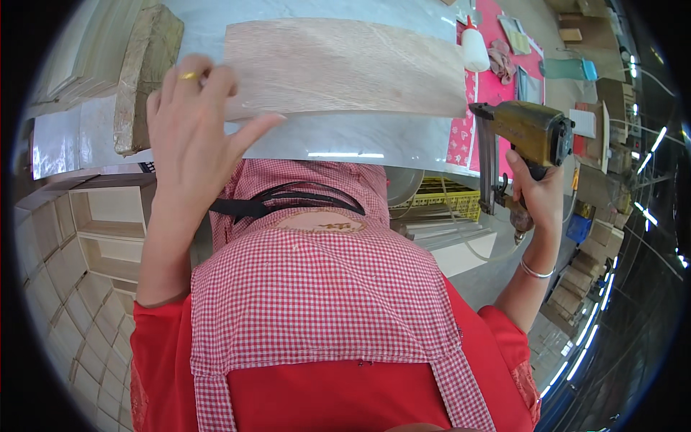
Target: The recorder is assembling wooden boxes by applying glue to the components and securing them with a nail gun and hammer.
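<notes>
My right hand is wrapped round the grip of a pneumatic nail gun with a worn yellow-brown body and a dark magazine. Its nose points left, close to the lower right corner of a thin wooden board. That board lies lengthwise across the table, its pale grain showing. By the board's left end my left hand is raised, thumb stretched out and fingers loosely bent, with nothing visible in it. Whether the fingertips touch anything is hidden.
A wrapped block and stacked panels stand left of the board. A white glue bottle, a crumpled cloth and a green bottle are at the right. Below the table are a yellow crate and an air hose.
</notes>
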`<state>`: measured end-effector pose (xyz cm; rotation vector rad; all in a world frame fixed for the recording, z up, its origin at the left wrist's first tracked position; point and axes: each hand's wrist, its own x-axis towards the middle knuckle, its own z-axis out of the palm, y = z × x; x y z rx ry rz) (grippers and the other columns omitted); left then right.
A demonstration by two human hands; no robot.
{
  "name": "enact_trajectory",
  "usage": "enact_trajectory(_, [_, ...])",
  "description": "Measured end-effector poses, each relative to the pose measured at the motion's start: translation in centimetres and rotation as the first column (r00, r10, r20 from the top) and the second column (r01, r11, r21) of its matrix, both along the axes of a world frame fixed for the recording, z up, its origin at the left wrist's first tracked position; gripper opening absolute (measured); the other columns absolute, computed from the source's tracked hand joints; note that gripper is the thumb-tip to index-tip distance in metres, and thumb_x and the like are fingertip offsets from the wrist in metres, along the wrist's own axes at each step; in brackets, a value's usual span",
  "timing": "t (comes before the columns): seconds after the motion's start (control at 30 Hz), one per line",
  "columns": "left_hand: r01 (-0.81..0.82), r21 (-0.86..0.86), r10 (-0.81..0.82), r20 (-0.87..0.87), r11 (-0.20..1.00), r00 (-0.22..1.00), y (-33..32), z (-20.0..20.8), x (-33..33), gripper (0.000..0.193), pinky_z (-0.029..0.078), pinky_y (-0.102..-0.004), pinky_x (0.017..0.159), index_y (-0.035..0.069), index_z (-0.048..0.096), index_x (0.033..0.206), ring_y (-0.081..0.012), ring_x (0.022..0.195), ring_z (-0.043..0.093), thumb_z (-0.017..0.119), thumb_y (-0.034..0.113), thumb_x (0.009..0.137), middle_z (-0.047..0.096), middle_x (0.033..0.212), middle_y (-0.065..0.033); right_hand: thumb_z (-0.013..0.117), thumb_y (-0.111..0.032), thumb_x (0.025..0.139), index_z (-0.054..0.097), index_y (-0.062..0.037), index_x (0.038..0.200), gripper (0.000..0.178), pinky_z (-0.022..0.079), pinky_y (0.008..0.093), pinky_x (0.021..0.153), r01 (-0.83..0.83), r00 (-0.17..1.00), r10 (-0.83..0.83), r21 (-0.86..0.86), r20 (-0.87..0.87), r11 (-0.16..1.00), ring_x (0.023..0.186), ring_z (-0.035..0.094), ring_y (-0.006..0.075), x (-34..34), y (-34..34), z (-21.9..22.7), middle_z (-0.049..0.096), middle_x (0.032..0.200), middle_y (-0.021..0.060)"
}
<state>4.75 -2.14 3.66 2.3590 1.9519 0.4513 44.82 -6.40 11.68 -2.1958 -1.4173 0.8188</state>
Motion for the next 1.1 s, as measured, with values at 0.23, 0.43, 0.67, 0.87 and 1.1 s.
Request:
enact_trajectory(0.23, [0.484, 0.102, -0.478, -0.081, 0.869, 0.875, 5.5, -1.4, 3.4, 0.061, 0.033, -0.051, 0.109, 0.006, 0.054, 0.099, -0.0389, 0.134, 0.041, 0.089, 0.034, 0.057, 0.044, 0.146, -0.0191, 0.075, -0.02, 0.089, 0.067, -0.0004, 0.091, 0.021, 0.034, 0.023, 0.041, -0.014, 0.999, 0.014, -0.015, -0.036, 1.0, 0.044, 0.045, 0.0045, -0.9, -1.4, 0.2, 0.055, 0.059, -0.0026])
enact_trajectory(0.43, [0.465, -0.057, -0.466, -0.006, 0.884, 0.885, 6.1, -1.3, 3.7, 0.061, 0.03, -0.052, 0.113, 0.006, 0.054, 0.098, -0.0381, 0.135, 0.04, 0.089, 0.03, 0.054, 0.044, 0.145, -0.0226, 0.075, -0.021, 0.09, 0.067, -0.0005, 0.089, 0.022, 0.033, 0.023, 0.041, -0.023, 0.999, 0.023, -0.002, -0.036, 1.0, 0.044, 0.044, 0.0046, -0.7, -1.2, 0.2, 0.054, 0.058, -0.0027])
enact_trajectory(0.67, [0.481, -0.03, -0.481, 0.008, 0.876, 0.877, 6.3, -1.5, 3.6, 0.06, 0.03, -0.053, 0.113, 0.007, 0.054, 0.097, -0.0382, 0.135, 0.04, 0.088, 0.03, 0.054, 0.045, 0.145, -0.0231, 0.075, -0.021, 0.09, 0.067, -0.0006, 0.088, 0.023, 0.032, 0.0229, 0.041, 0.004, 0.997, -0.007, -0.043, -0.079, 0.999, 0.044, 0.044, 0.0048, -0.6, -1.1, 0.1, 0.054, 0.058, -0.0028])
enact_trajectory(0.87, [0.461, -0.007, -0.461, -0.008, 0.887, 0.887, 6.3, -2.1, 3.5, 0.06, 0.032, -0.0541, 0.11, 0.007, 0.058, 0.099, -0.0382, 0.133, 0.042, 0.087, 0.034, 0.054, 0.046, 0.143, -0.0233, 0.077, -0.02, 0.088, 0.067, -0.0001, 0.091, 0.022, 0.034, 0.0231, 0.042, -0.01, 1.0, 0.01, 0.018, 0.001, 1.0, 0.045, 0.046, 0.0045, -1.5, -1.4, -0.2, 0.057, 0.064, -0.0021])
enact_trajectory(1.1, [0.398, -0.002, -0.396, 0.115, 0.917, 0.911, 5.5, -3.2, 7.7, 0.065, 0.034, -0.0537, 0.107, 0.007, 0.063, 0.109, -0.0371, 0.13, 0.045, 0.087, 0.036, 0.055, 0.049, 0.139, -0.0247, 0.079, -0.012, 0.085, 0.066, 0.0013, 0.104, 0.026, 0.041, 0.0222, 0.05, -0.133, 0.989, 0.136, 0.045, -0.056, 0.99, 0.059, 0.052, 0.005, -4.8, -1.3, 0.4, 0.065, 0.082, 0.0003])
